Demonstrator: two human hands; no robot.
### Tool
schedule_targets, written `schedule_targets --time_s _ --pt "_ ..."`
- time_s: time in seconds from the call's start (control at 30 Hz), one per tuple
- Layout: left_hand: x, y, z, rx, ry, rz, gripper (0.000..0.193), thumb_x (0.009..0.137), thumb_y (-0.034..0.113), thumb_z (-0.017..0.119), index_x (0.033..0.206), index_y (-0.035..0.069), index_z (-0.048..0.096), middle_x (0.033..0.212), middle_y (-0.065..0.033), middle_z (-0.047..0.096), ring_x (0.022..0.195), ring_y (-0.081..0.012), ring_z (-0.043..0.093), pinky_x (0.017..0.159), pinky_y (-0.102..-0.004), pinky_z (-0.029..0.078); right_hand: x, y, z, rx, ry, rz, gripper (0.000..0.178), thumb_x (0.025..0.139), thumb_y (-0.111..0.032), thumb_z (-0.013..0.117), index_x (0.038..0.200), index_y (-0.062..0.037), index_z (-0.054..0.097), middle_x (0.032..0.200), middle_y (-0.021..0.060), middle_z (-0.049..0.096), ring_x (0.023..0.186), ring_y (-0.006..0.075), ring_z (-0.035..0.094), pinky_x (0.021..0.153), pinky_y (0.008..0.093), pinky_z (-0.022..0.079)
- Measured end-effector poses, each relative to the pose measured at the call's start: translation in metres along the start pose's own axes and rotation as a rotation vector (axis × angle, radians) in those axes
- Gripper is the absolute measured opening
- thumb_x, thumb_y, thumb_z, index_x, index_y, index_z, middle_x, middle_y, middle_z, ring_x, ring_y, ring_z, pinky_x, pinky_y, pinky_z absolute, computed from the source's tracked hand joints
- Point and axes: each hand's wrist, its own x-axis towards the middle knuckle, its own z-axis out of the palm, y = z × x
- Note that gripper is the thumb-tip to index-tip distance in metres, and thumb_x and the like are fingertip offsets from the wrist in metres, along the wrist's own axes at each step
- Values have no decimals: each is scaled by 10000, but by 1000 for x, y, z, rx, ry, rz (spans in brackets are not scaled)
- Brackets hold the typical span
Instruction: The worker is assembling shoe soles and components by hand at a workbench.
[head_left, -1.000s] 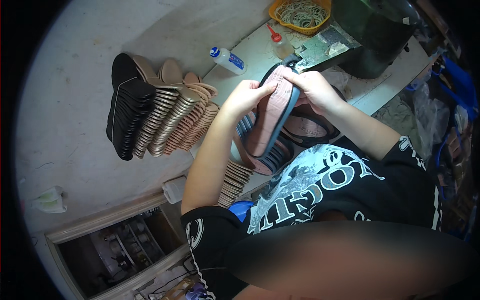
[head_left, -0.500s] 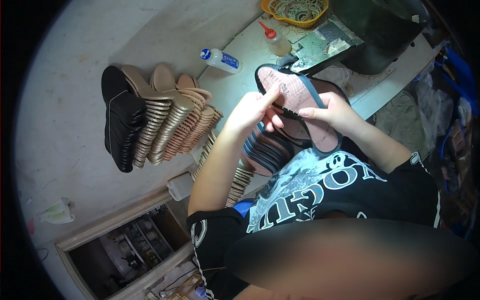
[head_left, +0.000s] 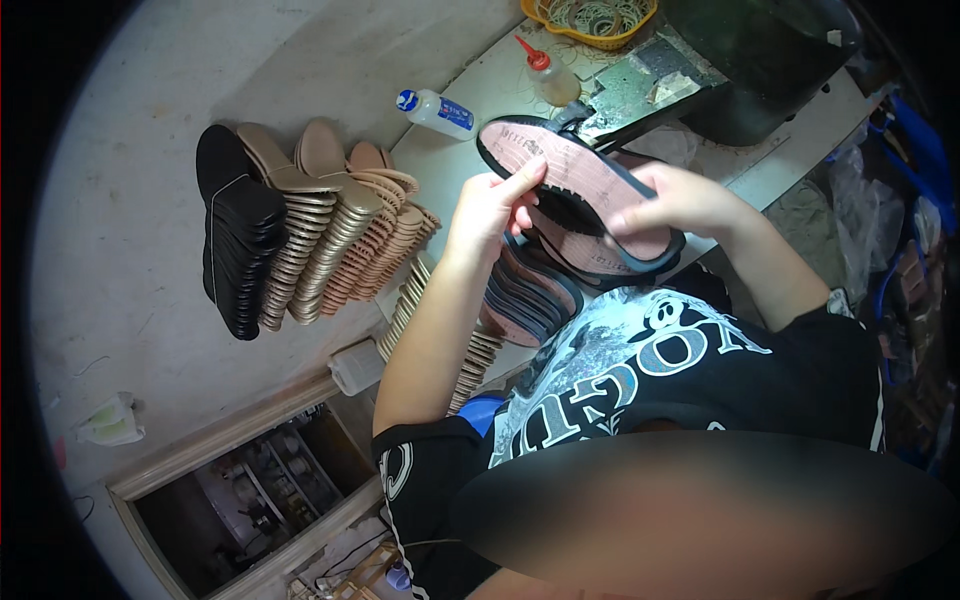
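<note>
Both hands grip a shoe insole (head_left: 580, 170), its pinkish underside turned up and edged in black. On its left side my left hand (head_left: 492, 215) is closed, thumb pressed flat on the underside. My right hand (head_left: 660, 205) is closed on the opposite side, with its thumb lying across the narrower part. Another pinkish, dark-edged insole (head_left: 610, 255) shows beneath, slanting below the first one; how it is held I cannot make out. Close under my left hand is a stack of dark insoles (head_left: 530, 295).
Along the wall stand bundles of black insoles (head_left: 240, 230) and metallic and tan insoles (head_left: 335, 225). The table (head_left: 465, 85) bears a white bottle with a blue cap (head_left: 437, 113), a red-tipped squeeze bottle (head_left: 550, 75), a yellow basket (head_left: 605, 40) of bands and a dark machine (head_left: 760, 80).
The upper insole has tilted, its wide end swinging left and down and its narrow end lifting. More of the lower insole shows. My left hand has shifted slightly left.
</note>
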Motion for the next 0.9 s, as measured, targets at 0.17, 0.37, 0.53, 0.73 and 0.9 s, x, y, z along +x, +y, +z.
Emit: schedule_targets --time_s 0.17,0.37,0.53,0.73,0.9 --pt "6 1 -4 12 17 -9 425 806 401 716 626 46 567 425 -27 497 313 -87 398 345 -205 316 -31 12 16 181 127 242 266 835 -192 671 954 39 613 801 116 654 608 157 650 575 242 553" --pt "24 8 -16 49 22 -16 464 800 458 700 623 46 579 433 -27 504 325 -87 423 351 -196 319 -14 21 40 337 290 -51 242 862 -196 636 913 40 615 726 98 643 547 139 629 521 215 522" --pt "42 31 -42 363 -37 -88 623 743 619 664 626 9 609 440 -46 513 347 -107 459 367 -215 356 11 11 53 407 351 -170 252 873 -193 606 931 52 617 732 100 640 571 141 636 535 221 532" --pt "61 56 -50 1066 470 401 664 726 578 688 910 -55 611 801 -160 638 762 -253 620 705 -372 506 35 7 48 451 379 -235 232 884 -190 587 915 39 611 744 96 637 573 143 634 514 220 531" --pt "77 68 -36 1085 -140 900 531 732 462 726 1050 57 596 1183 -149 513 1083 -274 464 954 -401 372 46 7 47 415 395 -226 295 889 -235 600 921 58 605 747 119 648 597 169 660 551 250 557"
